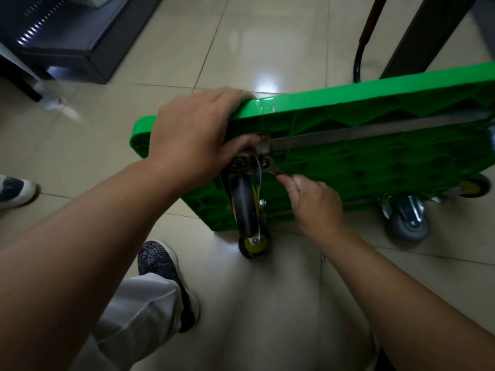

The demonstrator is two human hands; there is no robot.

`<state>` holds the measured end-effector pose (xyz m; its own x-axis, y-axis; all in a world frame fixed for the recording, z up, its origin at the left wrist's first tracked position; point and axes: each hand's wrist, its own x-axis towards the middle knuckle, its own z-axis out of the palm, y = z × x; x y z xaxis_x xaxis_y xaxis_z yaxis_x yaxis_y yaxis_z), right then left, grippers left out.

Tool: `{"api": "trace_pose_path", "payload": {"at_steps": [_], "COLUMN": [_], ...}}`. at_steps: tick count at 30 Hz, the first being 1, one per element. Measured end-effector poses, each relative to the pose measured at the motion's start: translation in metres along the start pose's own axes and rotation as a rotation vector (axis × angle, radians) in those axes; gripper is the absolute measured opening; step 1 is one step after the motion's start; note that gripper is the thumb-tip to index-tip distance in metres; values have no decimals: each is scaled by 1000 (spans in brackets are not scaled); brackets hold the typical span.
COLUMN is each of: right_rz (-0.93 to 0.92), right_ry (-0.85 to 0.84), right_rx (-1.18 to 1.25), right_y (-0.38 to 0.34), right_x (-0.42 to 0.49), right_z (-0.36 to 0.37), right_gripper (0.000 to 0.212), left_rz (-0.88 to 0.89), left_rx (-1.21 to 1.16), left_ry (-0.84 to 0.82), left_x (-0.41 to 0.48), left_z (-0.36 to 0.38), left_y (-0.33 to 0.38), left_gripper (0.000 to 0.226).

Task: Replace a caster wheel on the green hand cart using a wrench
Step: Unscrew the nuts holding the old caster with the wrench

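Grips the upper edge of the green ribbed plastic hand cart [375, 162] near its left corner with the left hand [192, 135], fingers curled over the rim, thumb by the metal mounting plate. Pinches a small grey metal wrench [273, 167] in the right hand [313, 202], fingertips clamped on it just beside the black caster wheel with yellow hub [245, 207]. Stands the cart on its long edge on the beige tiled floor [267, 49], underside toward the camera, with 1 grey swivel caster [407, 220] at the lower right.

Cart [375, 162]: green, tipped on edge, ribbed underside toward camera.
Left hand [192, 135]: grips the upper edge.
Right hand [313, 199]: pinches wrench [276, 170] at caster mount.
Caster wheel [245, 207]: dark tread, yellow hub.
Grey caster [408, 218]: near cart's lower edge.
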<state>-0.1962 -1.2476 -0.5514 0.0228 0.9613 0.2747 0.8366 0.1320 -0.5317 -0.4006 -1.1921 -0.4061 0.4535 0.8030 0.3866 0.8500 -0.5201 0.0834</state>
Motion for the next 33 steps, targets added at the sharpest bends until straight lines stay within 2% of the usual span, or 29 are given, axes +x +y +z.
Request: {"api": "trace_pose_path", "payload": {"at_steps": [2, 4, 6, 10, 12, 14, 16, 19, 22, 24, 27, 33], "right_rz": [-132, -218, -293, -567, -615, -581, -514, -286, -39, 100, 156, 232], "right_ry": [-27, -196, -329, -341, -373, -399, -319, -69, -49, -35, -27, 15], "right_rx": [-279, -578, -769, -1051, -1099, -1110, -1002, -597, -102, 115, 268, 388], "right_y": [-3, -18, -41, -90, -101, -100, -78, -28, 7, 10, -2, -26], "right_x": [13, 32, 50, 64, 64, 64, 58, 33, 2, -13, -27, -21], "right_z": [-31, -68, -96, -119, -120, -125, -128, -123, -89, -56, -12, 29], "right_gripper": [53, 49, 45, 37, 30, 34, 46, 62, 63, 61, 59, 52], "left_rz": [2, 0, -4, 4, 6, 4, 5, 5, 4, 1, 1, 14], "left_rx": [-7, -17, -22, -23, -19, -25, -30, -28, -20, -11, 2, 16], "left_ry": [2, -1, -7, -12, -16, -23, -31, -30, -30, -28, -30, -17], "left_x": [-1, -1, -2, 0, 0, 0, 0, -1, 0, 1, 1, 1], "left_z": [0, 0, -1, -3, -4, -4, -4, -3, -2, -1, 0, 2], "left_y": [1, 2, 3, 4, 4, 3, 2, 1, 2, 2, 1, -1], "left_gripper": [54, 54, 54, 54, 54, 54, 54, 54, 55, 56, 56, 55]}}
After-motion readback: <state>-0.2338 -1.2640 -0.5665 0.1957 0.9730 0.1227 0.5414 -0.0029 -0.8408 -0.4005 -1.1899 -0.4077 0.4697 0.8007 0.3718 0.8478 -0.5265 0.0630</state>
